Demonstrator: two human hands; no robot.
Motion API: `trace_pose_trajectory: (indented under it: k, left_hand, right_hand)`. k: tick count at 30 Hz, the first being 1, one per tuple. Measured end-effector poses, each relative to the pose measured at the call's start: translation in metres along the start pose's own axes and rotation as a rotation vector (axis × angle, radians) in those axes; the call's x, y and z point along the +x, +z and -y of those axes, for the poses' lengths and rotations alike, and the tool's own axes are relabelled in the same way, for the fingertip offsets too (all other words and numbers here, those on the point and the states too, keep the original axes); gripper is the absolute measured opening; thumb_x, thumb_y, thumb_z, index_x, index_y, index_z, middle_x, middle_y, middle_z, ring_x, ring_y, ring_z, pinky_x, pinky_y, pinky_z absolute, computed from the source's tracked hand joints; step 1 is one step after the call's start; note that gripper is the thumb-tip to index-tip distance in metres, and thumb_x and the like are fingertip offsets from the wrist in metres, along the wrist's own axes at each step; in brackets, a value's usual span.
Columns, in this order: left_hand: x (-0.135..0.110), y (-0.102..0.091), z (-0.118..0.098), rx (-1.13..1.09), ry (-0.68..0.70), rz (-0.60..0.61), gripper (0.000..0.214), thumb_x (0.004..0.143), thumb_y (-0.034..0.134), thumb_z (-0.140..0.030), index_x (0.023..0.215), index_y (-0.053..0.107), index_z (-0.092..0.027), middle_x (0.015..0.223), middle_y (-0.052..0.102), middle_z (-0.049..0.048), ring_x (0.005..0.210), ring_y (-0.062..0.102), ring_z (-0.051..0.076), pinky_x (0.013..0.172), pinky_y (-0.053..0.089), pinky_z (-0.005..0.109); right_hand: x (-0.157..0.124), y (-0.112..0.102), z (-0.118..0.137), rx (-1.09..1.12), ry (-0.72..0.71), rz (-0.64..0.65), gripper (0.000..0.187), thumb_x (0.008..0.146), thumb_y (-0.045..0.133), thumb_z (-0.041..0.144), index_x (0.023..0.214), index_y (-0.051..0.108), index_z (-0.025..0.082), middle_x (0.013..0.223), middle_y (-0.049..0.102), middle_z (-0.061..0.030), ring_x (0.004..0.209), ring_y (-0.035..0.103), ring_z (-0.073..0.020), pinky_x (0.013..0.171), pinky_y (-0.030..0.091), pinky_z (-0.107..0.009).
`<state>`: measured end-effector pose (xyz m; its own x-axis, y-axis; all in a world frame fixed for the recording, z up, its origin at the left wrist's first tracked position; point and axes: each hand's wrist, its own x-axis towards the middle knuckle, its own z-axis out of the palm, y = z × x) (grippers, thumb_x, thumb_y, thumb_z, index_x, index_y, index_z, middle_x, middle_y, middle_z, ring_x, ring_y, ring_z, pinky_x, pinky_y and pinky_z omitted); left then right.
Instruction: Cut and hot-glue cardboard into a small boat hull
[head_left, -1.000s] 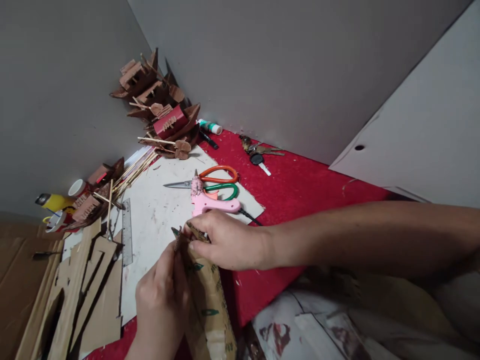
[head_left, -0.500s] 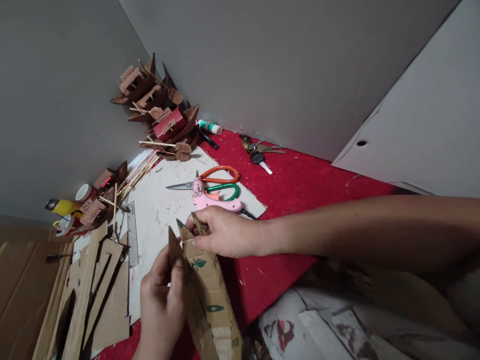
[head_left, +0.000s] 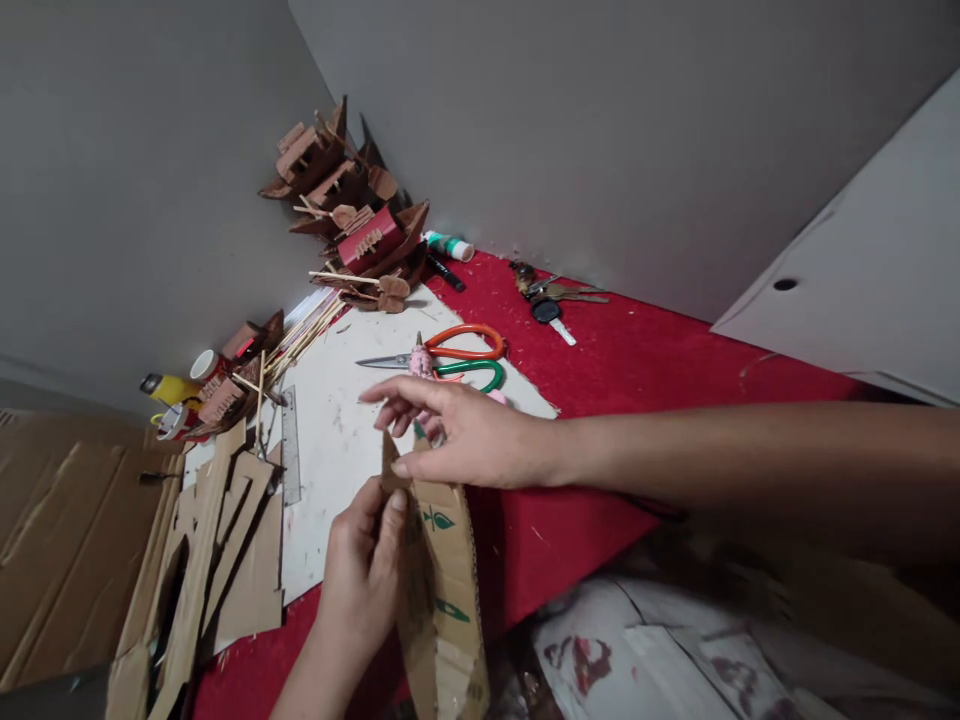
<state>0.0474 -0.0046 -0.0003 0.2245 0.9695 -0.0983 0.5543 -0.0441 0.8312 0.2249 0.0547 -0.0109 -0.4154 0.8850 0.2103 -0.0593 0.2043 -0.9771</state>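
My left hand (head_left: 360, 570) pinches the left side of a long folded piece of cardboard (head_left: 454, 560) near its pointed upper end. The cardboard has green printed marks and stands upright over the table's front edge. My right hand (head_left: 480, 435) reaches across its top with fingers spread. The right thumb lies at the left point, though I cannot tell how firmly it touches. Just beyond that hand are scissors (head_left: 386, 361) with orange and green handles. A pink glue gun (head_left: 421, 362) lies by them, its handle mostly hidden by my right hand.
Brown model boats (head_left: 367, 240) stack up in the back corner. Cardboard strips (head_left: 244, 580), a clear ruler (head_left: 291, 450) and cups (head_left: 206, 365) occupy the left. Keys (head_left: 551, 312), a black marker (head_left: 446, 273) and a glue stick (head_left: 450, 246) lie near the wall on the red tabletop (head_left: 637, 350).
My right hand has let go of the cardboard's right part and moved left to its left point, fingers spreading. My left hand keeps its pinch. The whole view has shifted slightly.
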Motion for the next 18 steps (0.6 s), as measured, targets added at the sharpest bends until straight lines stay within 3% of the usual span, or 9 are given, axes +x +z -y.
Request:
trace_pose_trajectory:
  k: [2,4,11,18]
  left_hand:
    - [0.0,-0.001,-0.001,0.002,-0.024,0.052,0.027,0.095,0.047,-0.038,0.092,0.065,-0.018,0.081,0.064,0.0013,0.076,0.053,0.016,0.071,0.041,0.024]
    - [-0.002,-0.001,-0.002,0.026,-0.026,0.074,0.028,0.095,0.046,-0.039,0.085,0.062,-0.018,0.076,0.059,0.0001,0.075,0.051,0.016,0.07,0.04,0.024]
    - [-0.005,0.0,-0.006,0.072,-0.022,0.123,0.026,0.095,0.046,-0.037,0.09,0.063,-0.019,0.073,0.056,-0.0004,0.073,0.049,0.016,0.065,0.038,0.023]
    - [0.002,0.004,0.003,-0.005,-0.052,0.058,0.026,0.093,0.05,-0.039,0.084,0.061,-0.018,0.068,0.052,-0.0018,0.071,0.049,0.016,0.068,0.038,0.024]
  right_hand:
    - [0.001,-0.006,0.006,-0.079,-0.005,0.129,0.031,0.071,0.063,0.006,0.101,0.065,0.014,0.085,0.064,-0.0008,0.078,0.059,-0.0117,0.068,0.046,-0.022]
    - [0.001,-0.012,0.009,-0.165,-0.029,0.237,0.019,0.072,0.058,0.002,0.086,0.065,0.013,0.073,0.063,0.0015,0.07,0.058,-0.0106,0.065,0.045,-0.021]
    - [0.002,-0.016,0.008,-0.365,-0.149,0.306,0.014,0.071,0.062,0.001,0.074,0.058,0.014,0.07,0.059,0.0025,0.067,0.055,-0.0107,0.061,0.04,-0.021]
    - [-0.004,-0.013,0.009,-0.478,-0.263,0.312,0.022,0.071,0.06,0.0,0.066,0.047,0.017,0.062,0.047,0.0055,0.06,0.044,-0.0087,0.057,0.03,-0.02]
